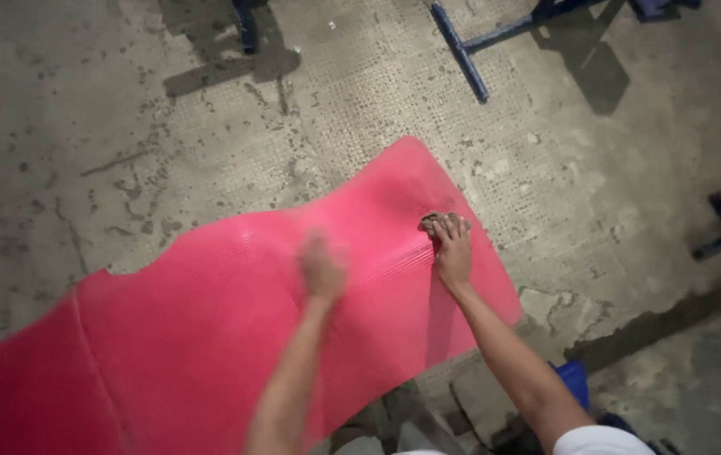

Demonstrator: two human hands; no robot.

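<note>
The right hand (451,246) grips a brownish rag (433,222) on the pink mat (175,337) near its far edge; the blurred left hand (323,268) presses mid-mat, grip unclear; bare floor (66,126) around.

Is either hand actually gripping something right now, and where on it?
The right hand presses a small dark object, perhaps a cloth, onto the pink mat near its far end. The left hand is motion-blurred over the mat's middle; its grip cannot be told.

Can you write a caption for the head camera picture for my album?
Two bare hands, left hand blurred and right hand pressing, on a red ribbed mat on a stained concrete floor.
</note>
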